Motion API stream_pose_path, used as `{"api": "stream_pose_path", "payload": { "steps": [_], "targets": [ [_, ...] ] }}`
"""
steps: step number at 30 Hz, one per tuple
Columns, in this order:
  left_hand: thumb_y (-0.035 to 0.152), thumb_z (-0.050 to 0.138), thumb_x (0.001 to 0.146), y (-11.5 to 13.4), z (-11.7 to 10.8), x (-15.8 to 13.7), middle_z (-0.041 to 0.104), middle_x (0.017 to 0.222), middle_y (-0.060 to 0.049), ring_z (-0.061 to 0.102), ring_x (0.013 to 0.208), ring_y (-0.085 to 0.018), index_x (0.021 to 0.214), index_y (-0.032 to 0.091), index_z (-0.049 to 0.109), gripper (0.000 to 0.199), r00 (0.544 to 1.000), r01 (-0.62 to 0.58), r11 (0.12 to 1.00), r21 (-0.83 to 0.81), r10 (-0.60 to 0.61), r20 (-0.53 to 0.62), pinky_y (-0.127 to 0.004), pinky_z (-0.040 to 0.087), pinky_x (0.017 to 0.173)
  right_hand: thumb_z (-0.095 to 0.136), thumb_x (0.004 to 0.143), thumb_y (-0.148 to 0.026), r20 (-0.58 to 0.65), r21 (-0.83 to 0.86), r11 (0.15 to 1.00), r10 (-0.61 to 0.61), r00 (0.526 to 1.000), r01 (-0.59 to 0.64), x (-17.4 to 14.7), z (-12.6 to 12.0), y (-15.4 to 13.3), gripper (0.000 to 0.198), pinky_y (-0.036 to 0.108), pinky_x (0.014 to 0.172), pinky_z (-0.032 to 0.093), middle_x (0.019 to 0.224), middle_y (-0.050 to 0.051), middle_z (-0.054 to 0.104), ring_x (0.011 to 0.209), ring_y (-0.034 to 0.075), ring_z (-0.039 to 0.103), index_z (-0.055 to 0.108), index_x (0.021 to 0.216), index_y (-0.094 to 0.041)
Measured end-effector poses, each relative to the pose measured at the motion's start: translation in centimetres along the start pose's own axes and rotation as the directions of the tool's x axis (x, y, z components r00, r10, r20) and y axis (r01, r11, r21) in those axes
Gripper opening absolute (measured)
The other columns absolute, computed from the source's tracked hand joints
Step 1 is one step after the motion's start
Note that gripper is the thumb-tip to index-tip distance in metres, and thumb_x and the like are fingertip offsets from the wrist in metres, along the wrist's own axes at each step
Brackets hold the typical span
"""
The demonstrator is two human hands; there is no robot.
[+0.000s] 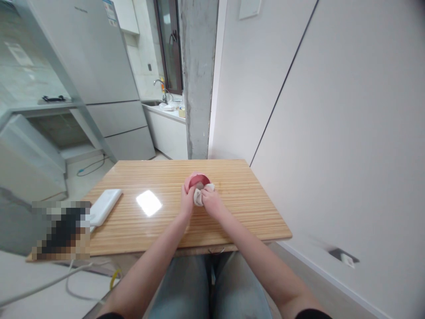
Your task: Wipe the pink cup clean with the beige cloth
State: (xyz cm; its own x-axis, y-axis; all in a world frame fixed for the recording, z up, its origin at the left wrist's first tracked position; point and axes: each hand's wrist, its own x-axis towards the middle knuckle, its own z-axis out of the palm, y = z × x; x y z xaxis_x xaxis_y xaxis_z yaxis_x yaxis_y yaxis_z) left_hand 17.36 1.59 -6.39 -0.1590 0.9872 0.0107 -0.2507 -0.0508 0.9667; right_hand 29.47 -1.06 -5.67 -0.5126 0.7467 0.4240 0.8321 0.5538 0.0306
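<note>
A small pink bowl (199, 178) is tilted over the middle of the wooden table, its darker pink inside turned partly toward me. My left hand (187, 200) grips it by its left side, fingers wrapped round the wall. A whitish cloth (198, 198) is bunched in my right hand (213, 202), its folds against the bowl's near rim and partly inside. My fingers and the cloth hide much of the bowl's near side. I cannot tell whether the bowl touches the tabletop.
The wooden table (232, 226) bears a white power strip or box-like device (105, 206) at left, beside a blurred-out item (61, 230). Cables (79, 270) hang at the lower left. A white wall (315, 133) rises at right. Beyond stand a fridge (86, 57) and a sink tap (162, 88).
</note>
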Motion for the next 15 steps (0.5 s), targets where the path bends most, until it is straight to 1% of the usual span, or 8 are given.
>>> {"api": "stream_pose_path", "payload": {
  "steps": [2, 5, 7, 8, 10, 12, 14, 15],
  "targets": [
    [0.029, 0.056, 0.069, 0.4, -0.8, 0.5, 0.064, 0.086, -0.004, 0.060, 0.081, -0.018, 0.097, 0.015, 0.058, 0.031, 1.000, -0.027, 0.995, 0.094, 0.026, 0.008, -0.029, 0.049, 0.072, 0.047, 0.091, -0.021, 0.001, 0.002, 0.996, -0.086, 0.996, 0.086, -0.3, -0.3, 0.0, 0.014, 0.032, 0.078, 0.039, 0.091, 0.006, 0.062, 0.094, 0.019, 0.049, 0.061, 0.091, -0.016],
    [0.024, 0.060, 0.063, 2.5, -2.3, 1.9, 0.065, 0.081, -0.005, 0.060, 0.079, -0.020, 0.083, 0.015, 0.062, 0.022, 0.986, -0.033, 0.954, 0.300, -0.017, 0.164, -0.029, 0.049, 0.068, 0.045, 0.092, -0.022, 0.013, -0.031, 0.977, -0.212, 0.977, 0.212, -0.5, -1.0, 1.1, 0.016, 0.033, 0.078, 0.038, 0.094, 0.006, 0.062, 0.097, 0.019, 0.049, 0.060, 0.092, -0.017],
    [0.022, 0.064, 0.061, 3.9, -2.7, 2.5, 0.066, 0.081, -0.006, 0.060, 0.077, -0.020, 0.081, 0.016, 0.063, 0.021, 0.961, -0.014, 0.928, 0.371, -0.089, 0.261, -0.028, 0.049, 0.065, 0.045, 0.092, -0.022, 0.029, -0.054, 0.974, -0.220, 0.975, 0.221, -0.4, -1.2, 1.8, 0.017, 0.033, 0.076, 0.038, 0.089, 0.006, 0.062, 0.094, 0.019, 0.050, 0.061, 0.088, -0.017],
    [0.023, 0.066, 0.060, 4.4, -2.7, 2.5, 0.066, 0.081, -0.007, 0.061, 0.076, -0.020, 0.083, 0.017, 0.063, 0.023, 0.954, 0.013, 0.925, 0.380, -0.125, 0.271, -0.028, 0.050, 0.064, 0.046, 0.092, -0.021, 0.040, -0.051, 0.976, -0.210, 0.977, 0.212, -0.2, -1.2, 2.0, 0.017, 0.032, 0.075, 0.039, 0.086, 0.005, 0.062, 0.091, 0.018, 0.050, 0.061, 0.086, -0.017],
    [0.027, 0.069, 0.062, 4.4, -2.2, 2.0, 0.066, 0.081, -0.006, 0.062, 0.073, -0.019, 0.095, 0.018, 0.060, 0.035, 0.959, 0.102, 0.937, 0.335, -0.183, 0.218, -0.028, 0.050, 0.063, 0.047, 0.091, -0.020, 0.060, -0.027, 0.985, -0.166, 0.984, 0.168, 0.1, -0.9, 2.0, 0.017, 0.031, 0.073, 0.040, 0.082, 0.005, 0.061, 0.087, 0.018, 0.050, 0.062, 0.083, -0.017],
    [0.033, 0.070, 0.065, 3.5, -1.4, 0.9, 0.065, 0.088, -0.007, 0.063, 0.074, -0.018, 0.113, 0.021, 0.051, 0.053, 0.974, 0.152, 0.965, 0.214, -0.183, 0.133, -0.029, 0.051, 0.063, 0.050, 0.089, -0.019, 0.058, 0.001, 0.996, -0.087, 0.994, 0.088, 0.3, -0.4, 1.5, 0.015, 0.031, 0.074, 0.041, 0.082, 0.006, 0.061, 0.086, 0.018, 0.049, 0.063, 0.084, -0.016],
    [0.035, 0.069, 0.067, 2.0, -0.8, -0.2, 0.064, 0.100, -0.008, 0.064, 0.079, -0.017, 0.122, 0.023, 0.042, 0.062, 0.989, 0.116, 0.990, 0.077, -0.123, 0.085, -0.030, 0.052, 0.068, 0.051, 0.088, -0.017, 0.035, 0.019, 1.000, -0.002, 0.999, 0.001, 0.3, 0.1, 0.7, 0.012, 0.031, 0.077, 0.042, 0.084, 0.006, 0.061, 0.088, 0.018, 0.048, 0.063, 0.086, -0.016],
    [0.035, 0.067, 0.069, 1.3, -0.7, -0.5, 0.063, 0.105, -0.009, 0.064, 0.084, -0.018, 0.122, 0.023, 0.042, 0.060, 0.994, 0.083, 0.996, 0.035, -0.085, 0.073, -0.031, 0.052, 0.071, 0.051, 0.088, -0.017, 0.023, 0.026, 0.999, 0.018, 1.000, -0.018, 0.1, 0.2, 0.4, 0.012, 0.031, 0.078, 0.042, 0.086, 0.006, 0.061, 0.089, 0.018, 0.048, 0.063, 0.088, -0.016]
  ]
}}
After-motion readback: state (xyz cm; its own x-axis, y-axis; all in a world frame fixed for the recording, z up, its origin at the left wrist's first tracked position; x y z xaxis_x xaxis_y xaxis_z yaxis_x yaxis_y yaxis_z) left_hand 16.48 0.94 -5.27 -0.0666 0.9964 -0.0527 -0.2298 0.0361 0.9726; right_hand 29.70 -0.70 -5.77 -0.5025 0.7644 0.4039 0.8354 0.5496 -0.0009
